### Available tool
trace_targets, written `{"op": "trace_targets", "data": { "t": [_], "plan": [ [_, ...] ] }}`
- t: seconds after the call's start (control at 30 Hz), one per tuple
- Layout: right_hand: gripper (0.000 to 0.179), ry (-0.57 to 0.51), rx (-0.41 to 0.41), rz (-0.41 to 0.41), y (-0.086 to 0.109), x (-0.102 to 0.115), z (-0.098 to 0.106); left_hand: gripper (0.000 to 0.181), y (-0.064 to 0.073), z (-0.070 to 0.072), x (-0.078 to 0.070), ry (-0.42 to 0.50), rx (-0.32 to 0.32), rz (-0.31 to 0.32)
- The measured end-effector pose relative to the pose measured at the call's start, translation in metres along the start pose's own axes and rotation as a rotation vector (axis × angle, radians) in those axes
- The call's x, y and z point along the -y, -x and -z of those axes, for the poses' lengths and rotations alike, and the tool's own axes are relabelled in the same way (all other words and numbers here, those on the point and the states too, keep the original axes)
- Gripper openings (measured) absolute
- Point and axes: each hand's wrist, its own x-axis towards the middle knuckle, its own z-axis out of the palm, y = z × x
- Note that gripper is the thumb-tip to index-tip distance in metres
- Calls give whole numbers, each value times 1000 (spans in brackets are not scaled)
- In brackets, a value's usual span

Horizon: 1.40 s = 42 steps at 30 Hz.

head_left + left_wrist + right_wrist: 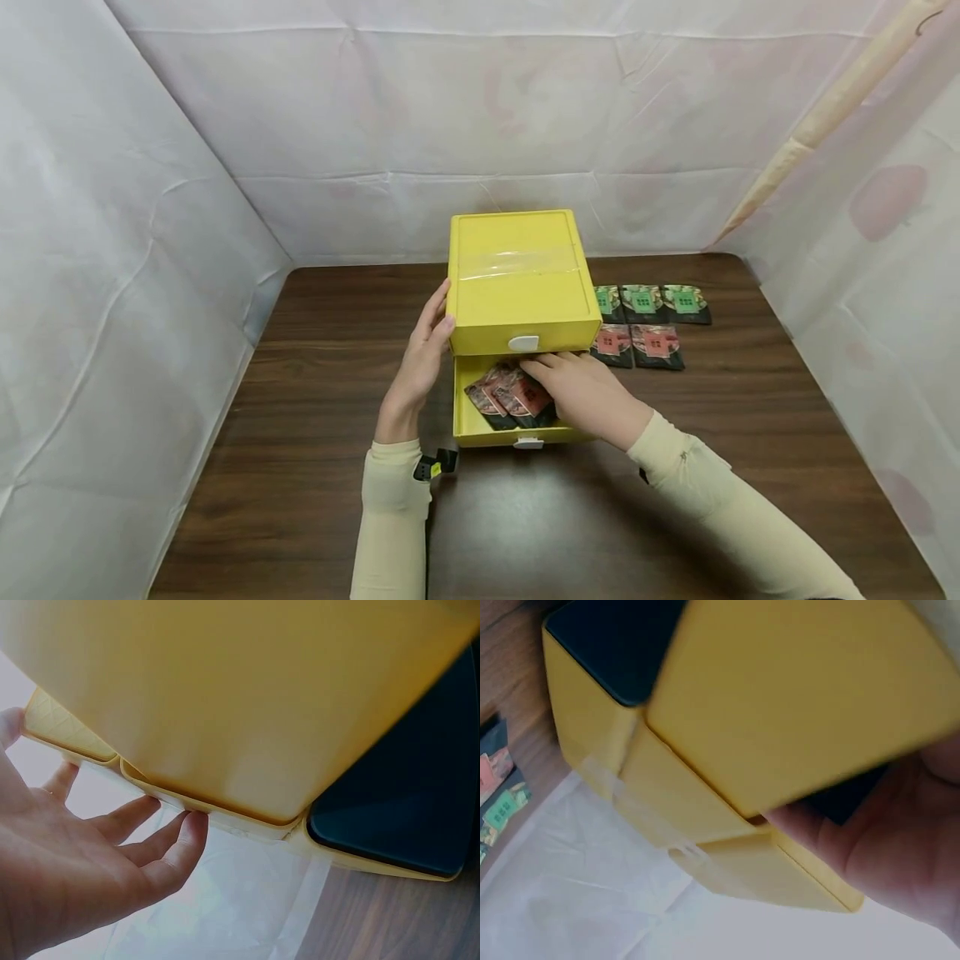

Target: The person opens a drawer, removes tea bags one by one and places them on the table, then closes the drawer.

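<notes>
A yellow two-tier drawer box (517, 304) stands at the middle of the table, its lower drawer (472, 437) pulled out. Dark packets with red labels (517, 398) lie overlapping inside that drawer. My left hand (422, 362) rests on the box's left side, its fingertips touching the edge in the left wrist view. My right hand (588, 396) reaches into the drawer's right part, fingers at the packets. From the right wrist, the drawer wall (795, 697) covers most of those fingers; a dark corner (847, 796) shows beside the thumb. Whether they pinch a packet is hidden.
Right of the box, green-labelled packets (684, 302) form a row on the brown table (322, 375), with red-labelled packets (657, 345) in front. The box partly hides the nearest ones. White sheets (360, 108) hang behind and at both sides.
</notes>
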Motion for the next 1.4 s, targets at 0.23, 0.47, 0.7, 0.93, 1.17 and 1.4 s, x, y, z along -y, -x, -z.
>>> {"op": "trace_targets", "data": {
  "t": [0.23, 0.47, 0.7, 0.93, 1.17, 1.4],
  "plan": [
    [51, -180, 27, -56, 26, 1, 39, 56, -1, 1, 7, 6, -10, -7],
    [64, -263, -17, -116, 65, -13, 73, 55, -4, 5, 24, 16, -15, -16],
    [62, -338, -29, -265, 100, -57, 73, 56, 1, 0, -1, -3, -5, 11],
    [50, -450, 52, -487, 127, -121, 35, 56, 3, -2, -2, 7, 0, 12],
    [49, -515, 116, -646, 143, -171, -4, 56, 1, -3, -3, 6, 8, 27],
    [52, -339, 44, -614, 149, -201, -49, 56, 4, 0, -5, 9, 9, 41]
  ]
}}
